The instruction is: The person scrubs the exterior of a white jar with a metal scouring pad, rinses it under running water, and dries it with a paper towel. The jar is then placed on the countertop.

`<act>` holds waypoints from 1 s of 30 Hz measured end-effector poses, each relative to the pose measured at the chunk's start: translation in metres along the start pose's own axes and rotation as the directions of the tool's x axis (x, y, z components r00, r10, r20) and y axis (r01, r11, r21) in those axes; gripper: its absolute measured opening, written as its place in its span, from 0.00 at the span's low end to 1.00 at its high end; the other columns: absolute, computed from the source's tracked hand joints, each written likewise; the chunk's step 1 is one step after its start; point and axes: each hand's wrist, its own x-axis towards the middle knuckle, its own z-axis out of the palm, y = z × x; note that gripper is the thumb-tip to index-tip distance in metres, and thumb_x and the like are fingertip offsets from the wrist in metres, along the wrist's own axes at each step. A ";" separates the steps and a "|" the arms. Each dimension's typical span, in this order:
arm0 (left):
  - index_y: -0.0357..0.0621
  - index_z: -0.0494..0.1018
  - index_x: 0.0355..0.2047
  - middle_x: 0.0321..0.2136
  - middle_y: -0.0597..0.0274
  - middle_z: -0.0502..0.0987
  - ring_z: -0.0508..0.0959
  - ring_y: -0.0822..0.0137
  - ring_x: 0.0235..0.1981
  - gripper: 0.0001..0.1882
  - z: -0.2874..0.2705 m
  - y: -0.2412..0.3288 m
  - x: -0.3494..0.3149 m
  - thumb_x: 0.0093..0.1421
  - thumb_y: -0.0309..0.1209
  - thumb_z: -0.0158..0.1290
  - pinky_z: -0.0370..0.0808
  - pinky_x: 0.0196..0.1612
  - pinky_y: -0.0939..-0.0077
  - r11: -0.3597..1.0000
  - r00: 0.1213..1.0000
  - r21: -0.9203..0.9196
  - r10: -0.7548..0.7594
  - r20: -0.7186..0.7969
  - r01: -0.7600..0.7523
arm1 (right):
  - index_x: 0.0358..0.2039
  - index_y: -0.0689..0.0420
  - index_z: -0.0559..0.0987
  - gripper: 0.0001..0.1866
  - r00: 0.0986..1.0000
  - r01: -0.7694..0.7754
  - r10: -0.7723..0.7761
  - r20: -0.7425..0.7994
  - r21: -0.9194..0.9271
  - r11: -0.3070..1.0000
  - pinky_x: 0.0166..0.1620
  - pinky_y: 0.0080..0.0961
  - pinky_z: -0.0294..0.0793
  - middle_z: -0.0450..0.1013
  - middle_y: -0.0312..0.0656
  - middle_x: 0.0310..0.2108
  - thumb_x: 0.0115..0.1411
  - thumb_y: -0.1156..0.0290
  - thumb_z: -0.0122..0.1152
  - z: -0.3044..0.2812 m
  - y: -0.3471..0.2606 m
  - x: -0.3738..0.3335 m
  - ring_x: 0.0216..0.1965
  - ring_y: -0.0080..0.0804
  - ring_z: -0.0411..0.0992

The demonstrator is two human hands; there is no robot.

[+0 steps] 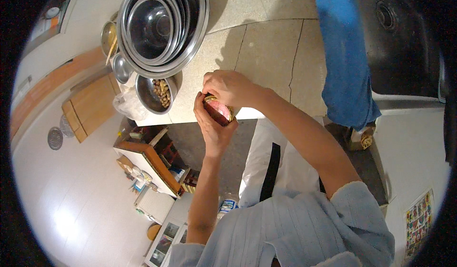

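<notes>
A small round can (pixel 218 111) with a gold rim and a pinkish-red face is between my hands, above the front edge of the tiled counter (pixel 266 53). My left hand (pixel 215 133) wraps round its side, fingers on the left and thumb toward the right. Over the can's far rim, my right hand (pixel 231 87) is closed with its fingers curled against it. Those fingertips are partly hidden, so whether they grip a lid or tab does not show.
Nested steel bowls (pixel 151 29) stand at the back left. Beside them are a steel bowl of small brownish pieces (pixel 159 93), a small metal bowl (pixel 122 68) and a clear plastic bag (pixel 129 104). A blue towel (pixel 343 53) hangs by the dark sink (pixel 404 43) at right.
</notes>
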 end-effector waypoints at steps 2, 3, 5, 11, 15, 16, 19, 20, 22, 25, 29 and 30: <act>0.37 0.47 0.59 0.52 0.48 0.56 0.60 0.52 0.55 0.53 -0.001 -0.006 -0.001 0.31 0.20 0.61 0.57 0.58 0.63 1.000 1.000 0.017 0.023 -0.006 -0.023 | 0.33 0.57 0.79 0.08 1.000 0.016 -0.015 -0.014 0.043 0.999 0.41 0.31 0.71 0.72 0.39 0.35 0.53 0.74 0.53 0.000 0.004 -0.004 0.38 0.39 0.71; 0.37 0.47 0.59 0.53 0.47 0.56 0.60 0.51 0.55 0.53 -0.002 -0.007 -0.001 0.31 0.20 0.61 0.57 0.58 0.63 0.999 1.000 0.031 0.027 -0.002 -0.027 | 0.33 0.57 0.79 0.08 0.999 -0.013 0.017 -0.040 0.081 0.997 0.41 0.30 0.71 0.72 0.39 0.35 0.53 0.74 0.53 -0.004 0.006 -0.014 0.38 0.38 0.71; 0.37 0.47 0.59 0.53 0.47 0.56 0.59 0.51 0.56 0.52 -0.003 -0.009 -0.004 0.31 0.20 0.61 0.57 0.58 0.63 0.998 1.000 0.051 0.027 0.003 -0.027 | 0.32 0.57 0.79 0.08 0.993 -0.073 0.086 -0.076 0.155 0.985 0.40 0.29 0.71 0.72 0.39 0.35 0.53 0.75 0.53 -0.010 0.008 -0.046 0.37 0.38 0.71; 0.39 0.51 0.56 0.55 0.46 0.56 0.58 0.47 0.56 0.49 -0.007 -0.003 -0.002 0.30 0.19 0.61 0.56 0.58 0.60 1.000 1.000 -0.016 0.007 0.018 -0.006 | 0.31 0.58 0.79 0.07 0.975 -0.179 0.198 -0.104 0.170 0.969 0.38 0.27 0.71 0.72 0.38 0.34 0.51 0.78 0.55 -0.003 -0.001 -0.069 0.36 0.36 0.72; 0.39 0.51 0.56 0.55 0.47 0.56 0.59 0.48 0.55 0.49 -0.005 -0.006 -0.002 0.30 0.19 0.60 0.57 0.58 0.60 1.000 0.999 -0.017 0.024 0.022 -0.024 | 0.29 0.57 0.79 0.06 0.962 -0.105 0.143 -0.234 0.167 0.980 0.37 0.28 0.72 0.73 0.37 0.32 0.51 0.76 0.54 0.004 0.010 -0.048 0.35 0.36 0.72; 0.39 0.51 0.56 0.55 0.47 0.56 0.59 0.48 0.55 0.49 -0.006 -0.008 -0.002 0.30 0.19 0.60 0.57 0.58 0.60 1.000 0.999 -0.024 0.008 0.038 -0.007 | 0.29 0.57 0.79 0.06 0.964 -0.056 0.083 -0.251 0.111 0.992 0.37 0.28 0.72 0.72 0.37 0.32 0.52 0.75 0.54 0.008 0.010 -0.040 0.35 0.36 0.72; 0.40 0.51 0.56 0.54 0.47 0.57 0.59 0.48 0.55 0.49 -0.009 -0.013 -0.001 0.31 0.19 0.60 0.57 0.58 0.60 0.998 0.995 -0.063 -0.010 0.096 0.016 | 0.28 0.55 0.79 0.07 0.964 0.050 -0.053 -0.262 -0.016 0.999 0.38 0.30 0.73 0.72 0.37 0.32 0.53 0.71 0.52 0.015 0.009 -0.018 0.35 0.36 0.72; 0.40 0.51 0.56 0.54 0.47 0.57 0.59 0.48 0.55 0.48 -0.011 -0.014 -0.001 0.31 0.19 0.59 0.57 0.58 0.60 0.997 0.993 -0.077 -0.004 0.116 0.013 | 0.28 0.55 0.79 0.07 0.974 0.045 -0.054 -0.218 -0.044 0.998 0.38 0.30 0.72 0.72 0.38 0.32 0.53 0.71 0.53 0.016 0.009 -0.013 0.35 0.37 0.72; 0.40 0.52 0.56 0.54 0.47 0.57 0.58 0.48 0.56 0.48 -0.014 -0.017 0.000 0.31 0.19 0.60 0.56 0.58 0.58 0.995 0.987 -0.098 0.038 0.159 -0.022 | 0.28 0.55 0.78 0.07 0.990 0.037 -0.050 -0.129 -0.102 0.994 0.39 0.31 0.72 0.72 0.38 0.33 0.52 0.70 0.54 0.018 0.011 -0.006 0.36 0.38 0.71; 0.45 0.50 0.56 0.55 0.47 0.57 0.55 0.47 0.60 0.50 -0.023 -0.019 0.010 0.31 0.19 0.63 0.55 0.60 0.59 0.962 0.936 0.046 0.251 0.249 -0.270 | 0.32 0.55 0.79 0.08 0.988 -0.135 0.115 -0.104 -0.211 0.968 0.41 0.31 0.71 0.72 0.40 0.36 0.53 0.70 0.54 0.018 0.034 -0.022 0.38 0.39 0.71; 0.48 0.53 0.56 0.59 0.46 0.53 0.48 0.43 0.62 0.53 -0.036 -0.014 0.029 0.27 0.22 0.66 0.50 0.62 0.51 0.924 0.830 0.084 0.292 0.476 -0.373 | 0.39 0.55 0.78 0.11 0.890 -0.370 0.418 -0.184 0.246 0.896 0.44 0.24 0.68 0.72 0.39 0.38 0.55 0.73 0.54 0.002 0.062 -0.065 0.40 0.33 0.70; 0.50 0.53 0.57 0.61 0.49 0.51 0.47 0.44 0.63 0.53 -0.036 -0.015 0.027 0.27 0.24 0.67 0.48 0.62 0.47 0.927 0.848 0.126 0.261 0.462 -0.354 | 0.42 0.55 0.77 0.13 0.857 -0.375 0.462 -0.229 0.338 0.863 0.46 0.23 0.67 0.71 0.39 0.39 0.55 0.74 0.54 0.000 0.063 -0.075 0.41 0.31 0.70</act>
